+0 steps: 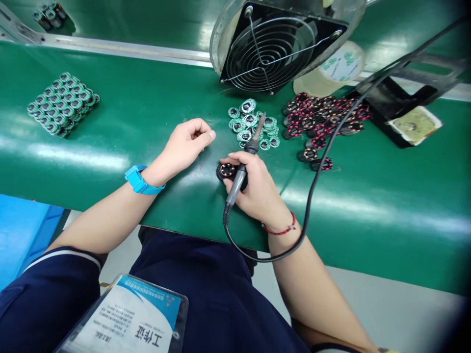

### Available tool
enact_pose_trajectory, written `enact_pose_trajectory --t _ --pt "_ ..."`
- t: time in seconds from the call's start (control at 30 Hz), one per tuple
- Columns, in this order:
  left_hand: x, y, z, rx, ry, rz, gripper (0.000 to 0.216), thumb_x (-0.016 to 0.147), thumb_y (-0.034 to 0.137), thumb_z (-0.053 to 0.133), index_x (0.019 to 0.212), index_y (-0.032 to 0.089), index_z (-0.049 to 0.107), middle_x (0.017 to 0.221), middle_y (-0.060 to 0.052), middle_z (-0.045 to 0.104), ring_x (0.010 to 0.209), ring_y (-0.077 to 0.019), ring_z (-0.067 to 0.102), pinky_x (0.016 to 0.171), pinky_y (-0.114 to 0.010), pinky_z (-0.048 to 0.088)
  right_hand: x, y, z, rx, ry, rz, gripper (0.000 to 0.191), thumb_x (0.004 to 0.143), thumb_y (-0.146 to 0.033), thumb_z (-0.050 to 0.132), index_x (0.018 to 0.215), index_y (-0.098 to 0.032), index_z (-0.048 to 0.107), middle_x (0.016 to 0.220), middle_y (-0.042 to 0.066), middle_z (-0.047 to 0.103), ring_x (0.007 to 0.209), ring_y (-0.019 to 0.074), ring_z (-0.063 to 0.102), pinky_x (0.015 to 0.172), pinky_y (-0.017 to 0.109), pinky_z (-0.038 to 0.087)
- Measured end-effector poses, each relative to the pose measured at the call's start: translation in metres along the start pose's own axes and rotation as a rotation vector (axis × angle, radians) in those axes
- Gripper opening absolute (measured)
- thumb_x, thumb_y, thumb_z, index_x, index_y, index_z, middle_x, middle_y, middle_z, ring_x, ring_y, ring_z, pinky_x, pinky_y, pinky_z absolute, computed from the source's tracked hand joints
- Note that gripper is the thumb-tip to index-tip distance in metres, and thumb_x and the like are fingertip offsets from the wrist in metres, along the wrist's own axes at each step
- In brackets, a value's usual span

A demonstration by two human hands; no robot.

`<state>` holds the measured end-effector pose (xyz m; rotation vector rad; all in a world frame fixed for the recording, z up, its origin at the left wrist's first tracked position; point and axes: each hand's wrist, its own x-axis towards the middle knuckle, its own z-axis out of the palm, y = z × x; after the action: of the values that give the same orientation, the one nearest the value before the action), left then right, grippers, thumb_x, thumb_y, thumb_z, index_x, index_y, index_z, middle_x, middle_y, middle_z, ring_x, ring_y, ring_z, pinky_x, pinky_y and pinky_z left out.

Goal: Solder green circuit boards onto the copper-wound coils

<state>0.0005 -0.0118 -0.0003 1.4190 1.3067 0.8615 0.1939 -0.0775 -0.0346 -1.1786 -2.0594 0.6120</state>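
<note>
In my right hand (253, 184) is a soldering iron (237, 181), its tip pointing away from me and its cord looping under my wrist. The thumb and index finger of that hand also touch a small black motor coil (227, 170) with a ring of copper windings, standing on the bench. To its left, my left hand (189, 139) is closed above the bench, thumb and index finger together; whatever they hold is hidden. Just beyond the iron lies a loose heap of small round green circuit boards (246, 120). More black coils (316, 117) with copper and red windings are gathered farther right.
A caged fan (267, 61) stands at the back, beside a tape roll (340, 63). Stacked round boards (62, 105) sit at left. A black holder with a yellowish sponge (415, 125) is at right. The iron's black cord (312, 196) crosses the right side.
</note>
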Motion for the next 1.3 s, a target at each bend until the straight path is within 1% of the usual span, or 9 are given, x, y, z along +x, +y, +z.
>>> enact_pose_trajectory --t 0.2,0.33,0.5,0.6,0.7,0.8,0.93,1.17,1.3 --pt "0.022 0.004 0.020 0.335 -0.263 0.205 0.008 0.083 0.009 0.059 0.086 0.015 0.063 0.085 -0.002 0.059 0.076 -0.0133 0.054 0.076 -0.028 0.042 0.001 0.010 -0.017 0.039 0.216 0.035 0.047 0.084 -0.011 0.053 0.127 -0.027 0.047 0.113 0.005 0.073 0.109 0.0227 0.070 0.096 0.045 0.056" --pt "0.043 0.010 0.038 0.546 -0.312 0.359 0.023 0.081 0.008 0.063 0.102 0.017 0.066 0.099 -0.005 0.058 0.099 -0.0224 0.056 0.091 -0.034 0.041 0.002 0.015 -0.021 0.053 0.324 0.079 0.037 0.087 -0.013 0.052 0.121 -0.028 0.049 0.103 0.002 0.075 0.095 0.0196 0.074 0.088 0.040 0.060" --pt "0.052 0.010 0.041 0.630 -0.300 0.375 0.019 0.075 0.004 0.067 0.089 0.017 0.063 0.095 -0.005 0.055 0.099 -0.0242 0.055 0.088 -0.034 0.040 0.004 0.015 -0.024 0.070 0.322 0.125 0.033 0.088 -0.014 0.053 0.118 -0.028 0.049 0.097 -0.001 0.075 0.091 0.0186 0.075 0.087 0.038 0.061" --pt "0.052 0.008 0.036 0.582 -0.242 0.380 0.018 0.072 0.003 0.071 0.080 0.015 0.060 0.088 -0.003 0.054 0.087 -0.0185 0.054 0.080 -0.030 0.039 0.004 0.015 -0.024 0.061 0.321 0.117 0.033 0.089 -0.014 0.054 0.118 -0.028 0.050 0.093 -0.003 0.076 0.087 0.0179 0.075 0.084 0.037 0.061" --pt "0.048 0.011 0.030 0.366 -0.259 0.273 0.014 0.076 0.003 0.068 0.073 0.014 0.059 0.074 0.001 0.055 0.070 -0.0118 0.050 0.069 -0.027 0.038 0.004 0.014 -0.020 0.076 0.333 0.075 0.035 0.089 -0.014 0.055 0.120 -0.028 0.050 0.092 -0.002 0.075 0.085 0.0172 0.075 0.083 0.037 0.062" --pt "0.038 0.019 0.024 0.088 -0.320 0.127 0.013 0.080 0.003 0.063 0.072 0.013 0.060 0.063 0.004 0.053 0.059 -0.0072 0.045 0.061 -0.024 0.036 0.004 0.009 -0.012 0.131 0.370 0.004 0.045 0.089 -0.014 0.057 0.129 -0.030 0.047 0.105 0.001 0.073 0.095 0.0180 0.073 0.088 0.039 0.062" --pt "0.025 0.028 0.018 -0.075 -0.384 0.042 0.012 0.081 0.003 0.064 0.073 0.011 0.062 0.062 0.004 0.053 0.057 -0.0051 0.044 0.056 -0.023 0.033 0.004 0.003 -0.001 0.088 0.441 -0.112 0.059 0.087 -0.017 0.063 0.139 -0.034 0.040 0.125 0.005 0.065 0.100 0.0208 0.070 0.089 0.044 0.062" --pt "0.021 0.028 0.022 -0.185 -0.430 0.031 0.017 0.084 -0.001 0.060 0.085 0.015 0.056 0.056 0.008 0.047 0.053 -0.0047 0.045 0.055 -0.021 0.036 0.006 0.007 0.003 0.084 0.449 -0.169 0.062 0.089 -0.022 0.065 0.142 -0.036 0.038 0.127 0.005 0.060 0.102 0.0213 0.069 0.083 0.042 0.064" --pt "0.014 0.031 0.022 -0.149 -0.487 0.094 0.017 0.083 -0.001 0.061 0.086 0.015 0.055 0.063 0.006 0.054 0.057 -0.0052 0.050 0.057 -0.022 0.041 0.006 0.004 0.001 0.067 0.481 -0.156 0.060 0.090 -0.027 0.065 0.142 -0.036 0.037 0.117 0.004 0.062 0.092 0.0191 0.068 0.079 0.041 0.065"
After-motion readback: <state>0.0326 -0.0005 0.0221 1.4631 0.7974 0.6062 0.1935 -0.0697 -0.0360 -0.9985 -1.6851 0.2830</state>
